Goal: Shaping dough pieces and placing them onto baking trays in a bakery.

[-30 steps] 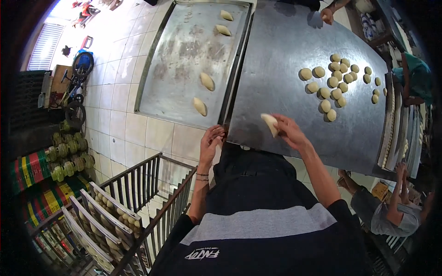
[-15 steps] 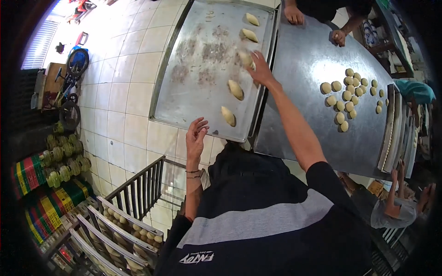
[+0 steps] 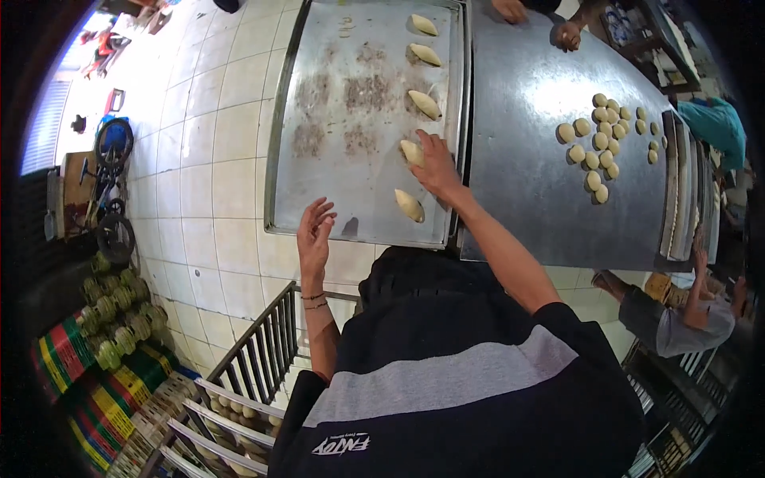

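A large metal baking tray (image 3: pixel 335 179) lies in front of me, with several spindle-shaped dough pieces in a column along its right side. My right hand (image 3: pixel 436 169) reaches over the tray's right rim, its fingers curled about one dough piece (image 3: pixel 411 153), partly covering it. Nearer to me is another dough piece (image 3: pixel 409 205); beyond my hand lies a third (image 3: pixel 425 104). My left hand (image 3: pixel 313 237) hovers by the tray's near edge, fingers loosely bent and apart, holding nothing.
Right of the tray, a metal table (image 3: pixel 518 199) bears several round dough balls (image 3: pixel 601 142). A co-worker's hands (image 3: pixel 567 36) are at its far edge. Other people stand at the right. Below left are a rack of dough trays (image 3: pixel 227 426), a black railing (image 3: pixel 259 342) and a bicycle (image 3: pixel 114 179).
My right hand has moved nearer to me along the column, from the middle dough piece to the one before it. The view has shifted slightly; my left hand stays empty.
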